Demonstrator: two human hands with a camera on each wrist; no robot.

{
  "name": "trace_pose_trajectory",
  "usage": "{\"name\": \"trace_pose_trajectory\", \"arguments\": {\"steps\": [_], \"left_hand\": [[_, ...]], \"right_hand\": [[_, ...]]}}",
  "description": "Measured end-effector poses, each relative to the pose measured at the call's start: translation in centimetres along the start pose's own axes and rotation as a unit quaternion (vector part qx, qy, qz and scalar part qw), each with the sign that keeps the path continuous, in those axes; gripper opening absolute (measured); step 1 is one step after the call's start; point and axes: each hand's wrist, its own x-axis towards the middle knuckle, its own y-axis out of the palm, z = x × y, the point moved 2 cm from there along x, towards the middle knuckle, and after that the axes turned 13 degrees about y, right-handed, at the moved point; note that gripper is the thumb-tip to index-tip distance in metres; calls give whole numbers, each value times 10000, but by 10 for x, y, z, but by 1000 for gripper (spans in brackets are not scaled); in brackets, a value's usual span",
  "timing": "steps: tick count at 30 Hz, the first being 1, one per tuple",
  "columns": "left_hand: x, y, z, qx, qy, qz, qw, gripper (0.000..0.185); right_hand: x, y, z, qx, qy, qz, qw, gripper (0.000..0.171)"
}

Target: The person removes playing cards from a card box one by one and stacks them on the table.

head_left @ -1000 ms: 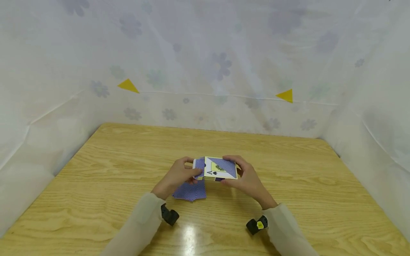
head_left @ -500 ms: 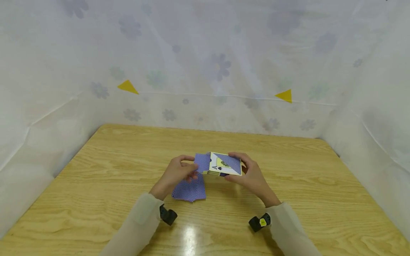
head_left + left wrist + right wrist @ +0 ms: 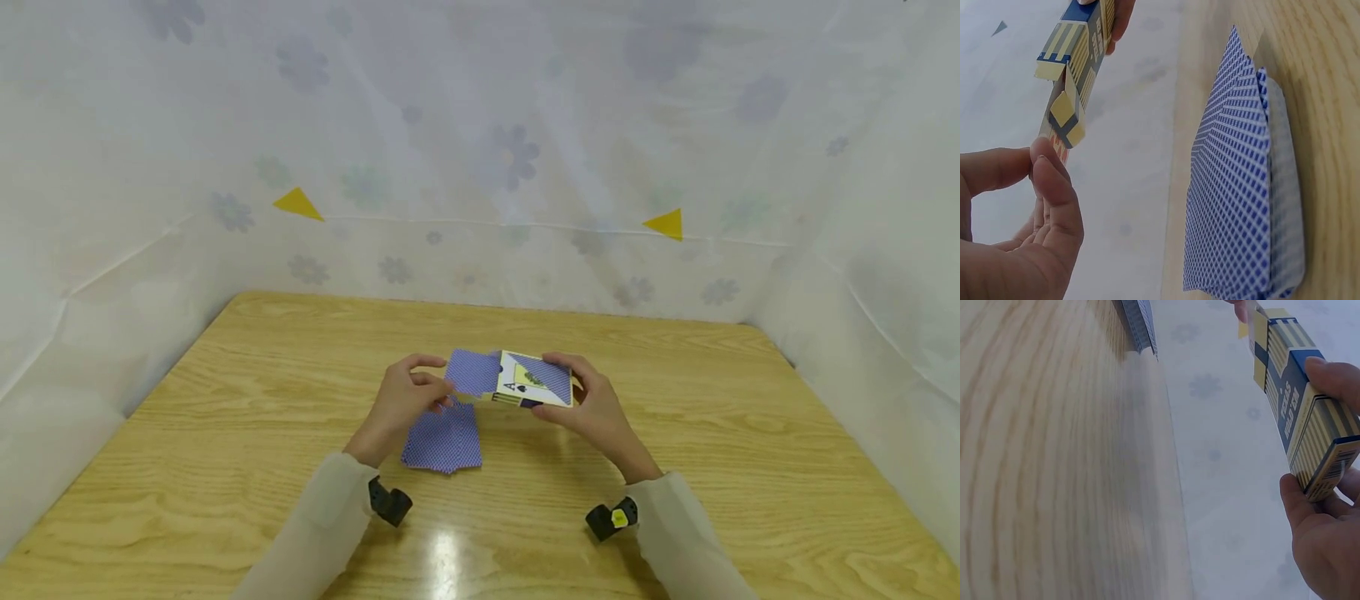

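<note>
A wooden table [image 3: 675, 433] with pale, strongly grained boards fills the lower half of the head view, its far edge meeting a white flowered cloth backdrop. A small pile of blue-backed cards [image 3: 444, 437] lies face down on it, just left of the frame's centre, slightly fanned so the edges do not line up. In the left wrist view the pile [image 3: 1241, 187] sits flat on the wood at the right of the frame
</note>
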Motion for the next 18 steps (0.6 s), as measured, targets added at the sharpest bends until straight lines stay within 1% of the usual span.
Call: {"name": "trace_pose_trajectory", "arguments": {"steps": [5,7,12,18], "left_hand": [[1,-9,-1,67,90,-142,9998,33],[2,-12,1,76,95,-278,9995,32],[6,-20,4,-36,92,-631,9980,30],[8,-26,5,-149,63,-829,9964,28]], "right_hand": [[0,-2,0,-94,76,-52,9999,67],[-1,-2,0,-72,108,-49,9999,67],[0,-2,0,-77,146,-56,9998,66],[-1,-3,2,-72,116,-71,9999,67]]}}
